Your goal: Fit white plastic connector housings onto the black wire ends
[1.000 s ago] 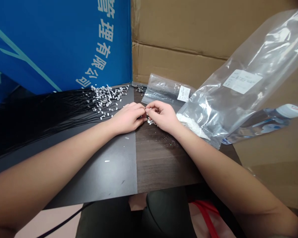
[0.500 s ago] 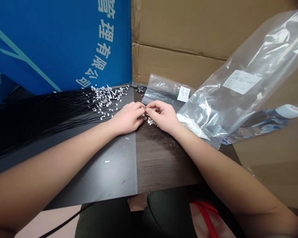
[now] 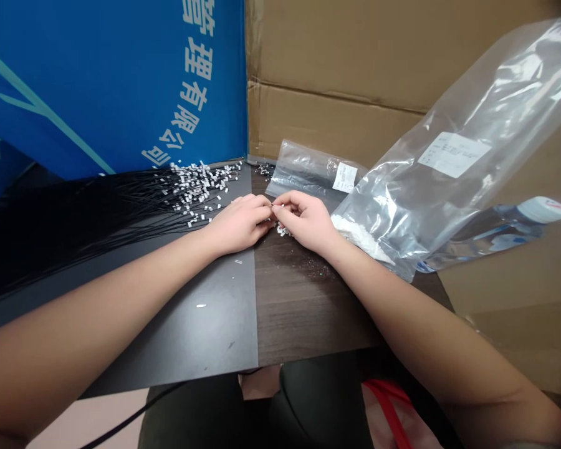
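Observation:
My left hand [image 3: 244, 222] and my right hand [image 3: 307, 219] meet fingertip to fingertip over the table, both closed in a pinch. Whatever sits between the fingertips is too small and hidden to name. Just under my right fingers lies a small pile of tiny white pieces [image 3: 284, 230]. Left of my left hand spreads a thick bundle of thin black wires [image 3: 75, 218], many with small white connector-like ends [image 3: 199, 184]. Close to my right wrist, a large clear plastic bag [image 3: 402, 199] holds many white pieces [image 3: 361, 238] at its mouth.
A smaller clear bag [image 3: 303, 171] with a label lies behind my hands. At right, a water bottle [image 3: 495, 234] leans on its side against cardboard [image 3: 355, 50]. A blue printed panel [image 3: 121, 75] stands at back left. A few white bits [image 3: 201, 305] dot the table [image 3: 308, 324].
Both hands stay together in nearly the same place; the right fingertips have shifted very slightly to the left. Nothing else has visibly moved apart from a slight shift of the view.

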The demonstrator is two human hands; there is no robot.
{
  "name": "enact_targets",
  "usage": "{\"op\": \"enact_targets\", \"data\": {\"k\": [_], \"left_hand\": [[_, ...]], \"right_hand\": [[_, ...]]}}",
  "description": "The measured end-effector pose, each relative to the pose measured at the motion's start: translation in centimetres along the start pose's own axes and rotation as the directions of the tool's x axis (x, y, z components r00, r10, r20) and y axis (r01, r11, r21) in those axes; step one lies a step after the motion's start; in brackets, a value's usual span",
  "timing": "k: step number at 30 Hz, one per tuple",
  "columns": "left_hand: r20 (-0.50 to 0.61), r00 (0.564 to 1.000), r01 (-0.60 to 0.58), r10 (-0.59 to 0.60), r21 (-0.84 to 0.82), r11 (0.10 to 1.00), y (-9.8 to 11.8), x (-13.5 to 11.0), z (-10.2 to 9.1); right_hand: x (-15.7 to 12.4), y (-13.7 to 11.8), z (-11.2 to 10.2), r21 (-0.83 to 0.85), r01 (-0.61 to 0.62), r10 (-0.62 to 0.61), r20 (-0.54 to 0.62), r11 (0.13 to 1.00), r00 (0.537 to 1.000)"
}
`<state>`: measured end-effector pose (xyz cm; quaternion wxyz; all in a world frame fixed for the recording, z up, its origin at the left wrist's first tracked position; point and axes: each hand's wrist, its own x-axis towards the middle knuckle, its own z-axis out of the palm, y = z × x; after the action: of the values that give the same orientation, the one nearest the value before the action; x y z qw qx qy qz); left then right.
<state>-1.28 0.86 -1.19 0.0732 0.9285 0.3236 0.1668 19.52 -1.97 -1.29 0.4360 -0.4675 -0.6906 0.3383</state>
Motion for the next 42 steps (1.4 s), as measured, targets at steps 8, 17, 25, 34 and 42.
{"op": "enact_targets", "data": {"k": [8,17,25,34,42], "left_hand": [[0.001,1.0,-0.011,0.011,-0.024,1.0,0.3,-0.16,-0.21],[0.074,0.997,0.004,-0.005,0.008,1.0,0.53,-0.24,-0.49],[0.039,0.999,-0.019,0.019,0.009,1.0,0.36,-0.06,-0.29],[0.024,1.0,-0.007,0.008,-0.031,0.999,0.15,0.0,-0.27],[0.007,1.0,-0.018,0.018,-0.032,0.999,-0.16,0.07,-0.08]], "right_hand": [[0.0,0.03,0.04,0.017,0.003,-0.003,-0.007,1.0,1.0],[-0.05,-0.03,0.06,0.01,-0.003,0.003,-0.007,1.0,1.0],[-0.02,-0.26,-0.05,-0.003,0.003,-0.003,0.0,1.0,1.0],[-0.17,-0.35,0.02,0.006,0.0,0.0,0.012,1.0,1.0],[-0.08,-0.25,-0.03,-0.004,-0.001,0.001,0.003,1.0,1.0]]}}
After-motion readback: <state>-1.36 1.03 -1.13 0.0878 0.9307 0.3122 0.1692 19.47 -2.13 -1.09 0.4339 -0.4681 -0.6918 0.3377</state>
